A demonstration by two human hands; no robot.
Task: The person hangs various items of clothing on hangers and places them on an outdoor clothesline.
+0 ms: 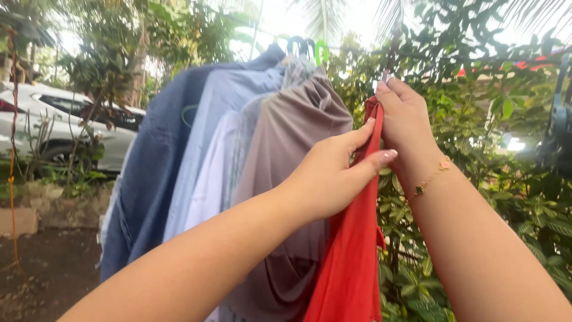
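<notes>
A red garment (354,256) hangs straight down from a clothesline in front of me. My left hand (333,173) pinches the red cloth between thumb and fingers, just below its top edge. My right hand (405,119) grips the garment's top end up at the line; a thin gold bracelet sits on that wrist. Directly left of the red garment hang a grey-brown garment (292,155), pale blue and white shirts (208,173) and a dark blue one (152,185), on hangers with blue and green hooks (307,49).
Dense green bushes (506,179) fill the right side behind the line. A white car (65,128) is parked at the left behind a low stone border. Dark soil (42,268) lies below at the left. An orange cord (12,149) hangs at the far left.
</notes>
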